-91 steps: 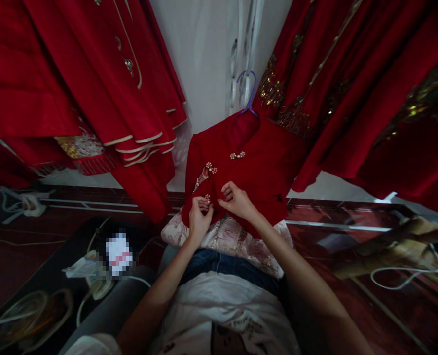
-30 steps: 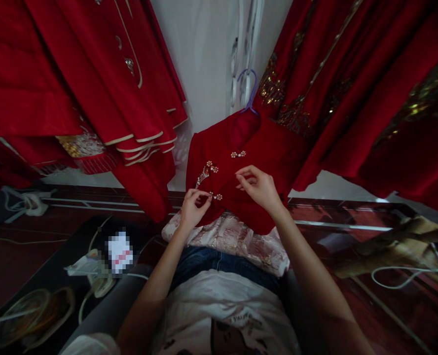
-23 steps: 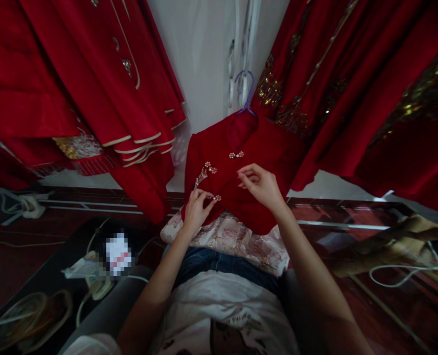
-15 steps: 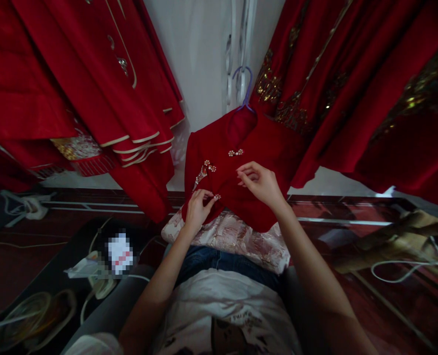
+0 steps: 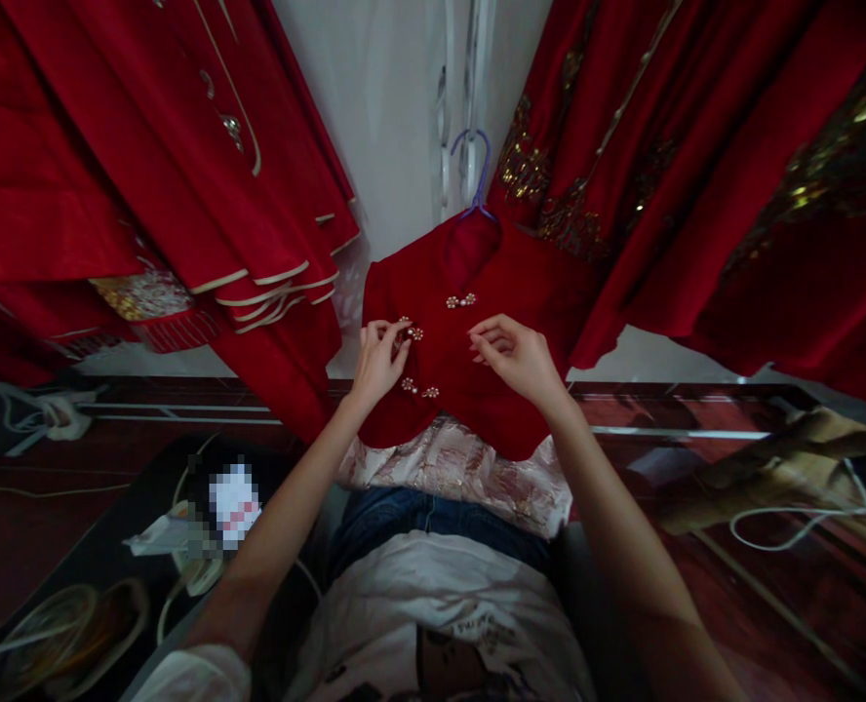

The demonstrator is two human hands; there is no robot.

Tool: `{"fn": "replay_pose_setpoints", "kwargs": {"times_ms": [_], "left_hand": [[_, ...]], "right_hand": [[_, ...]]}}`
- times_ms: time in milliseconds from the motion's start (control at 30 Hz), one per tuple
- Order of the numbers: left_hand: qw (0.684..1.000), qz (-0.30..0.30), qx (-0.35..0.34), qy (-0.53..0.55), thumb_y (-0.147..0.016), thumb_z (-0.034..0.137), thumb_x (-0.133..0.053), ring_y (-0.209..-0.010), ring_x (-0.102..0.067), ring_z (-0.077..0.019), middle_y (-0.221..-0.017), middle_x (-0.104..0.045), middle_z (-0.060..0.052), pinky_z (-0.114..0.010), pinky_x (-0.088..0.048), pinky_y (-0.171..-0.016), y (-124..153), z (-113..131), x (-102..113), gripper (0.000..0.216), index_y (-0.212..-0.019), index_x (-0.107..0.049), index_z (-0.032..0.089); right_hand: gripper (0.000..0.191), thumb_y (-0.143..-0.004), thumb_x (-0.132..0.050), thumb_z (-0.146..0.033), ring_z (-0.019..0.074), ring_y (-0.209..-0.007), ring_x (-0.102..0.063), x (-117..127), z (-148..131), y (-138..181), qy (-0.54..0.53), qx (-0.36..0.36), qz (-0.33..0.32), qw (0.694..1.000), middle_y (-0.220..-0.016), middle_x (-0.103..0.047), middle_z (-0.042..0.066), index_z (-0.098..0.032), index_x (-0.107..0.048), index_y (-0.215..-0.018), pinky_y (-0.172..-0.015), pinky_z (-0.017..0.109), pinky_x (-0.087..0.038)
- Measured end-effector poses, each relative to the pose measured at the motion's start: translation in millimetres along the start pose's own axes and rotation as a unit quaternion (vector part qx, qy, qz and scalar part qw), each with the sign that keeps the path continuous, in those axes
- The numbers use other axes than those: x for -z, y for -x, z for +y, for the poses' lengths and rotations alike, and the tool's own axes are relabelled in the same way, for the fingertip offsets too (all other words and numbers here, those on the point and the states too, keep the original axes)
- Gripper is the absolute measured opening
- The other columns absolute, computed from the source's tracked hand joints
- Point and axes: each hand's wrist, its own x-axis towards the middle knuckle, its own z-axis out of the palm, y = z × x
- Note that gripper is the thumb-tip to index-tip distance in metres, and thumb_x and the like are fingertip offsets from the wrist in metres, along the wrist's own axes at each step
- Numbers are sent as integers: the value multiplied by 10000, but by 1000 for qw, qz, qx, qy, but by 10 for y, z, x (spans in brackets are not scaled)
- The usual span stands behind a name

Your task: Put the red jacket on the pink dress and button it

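Observation:
A short red jacket (image 5: 521, 390) hangs from a purple hanger (image 5: 483, 180) and drapes over my lap. Beaded flower clasps decorate its front: one near the neck (image 5: 460, 301), and a lower one (image 5: 430, 393) by the front edge. My left hand (image 5: 380, 363) is on the jacket's left side, its thumb and fingertips closed around a beaded ornament (image 5: 416, 334) that it partly covers. Just above the cloth, my right hand (image 5: 513, 353) is curled in a pinch. Anything thin between those fingertips is too small to see.
Red garments with gold trim hang close on the left (image 5: 257, 224) and right (image 5: 652, 224). Shiny pale pink fabric (image 5: 462, 468) lies on my lap beneath the jacket. At lower left, a dark surface holds a plastic bowl (image 5: 45, 624); wooden poles (image 5: 762, 478) lie at right.
My left hand has moved up from the lower beaded clasp to the ornament above it, uncovering the lower clasp. My right hand keeps its pinch in nearly the same place.

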Motion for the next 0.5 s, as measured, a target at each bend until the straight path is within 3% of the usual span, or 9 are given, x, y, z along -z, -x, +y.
{"fn": "replay_pose_setpoints", "kwargs": {"times_ms": [167, 300, 500], "left_hand": [[986, -93, -122, -58, -902, 285, -558, -1092, -454, -252, -1120, -498, -96, -416, -425, -962, -306, -167, 104, 230, -1102, -653, 224], [974, -123, -175, -71, -897, 275, -567, -1063, -478, -242, -1118, -544, -95, -390, -433, -920, -419, -173, 121, 177, -1024, -642, 177], [945, -161, -254, -130, -957, 276, -449, -904, -519, -221, -914, -620, -79, -365, -417, -824, -572, -219, 35, 227, -1010, -652, 191]], "right_hand": [[206, -861, -588, -351, 127, -645, -681, 3, 4, 3, 2, 4, -3, 1000, -793, -696, 35, -172, -631, -953, -615, 262, -575], [211, -854, -596, -360, 135, -660, -689, 8, 23, -3, -5, 1, -5, 1000, -794, -697, 34, -176, -630, -950, -623, 267, -586], [242, -848, -603, -406, 142, -641, -687, 47, 36, -11, -5, -5, -2, 1000, -778, -698, 34, -188, -626, -951, -573, 259, -577]]}}
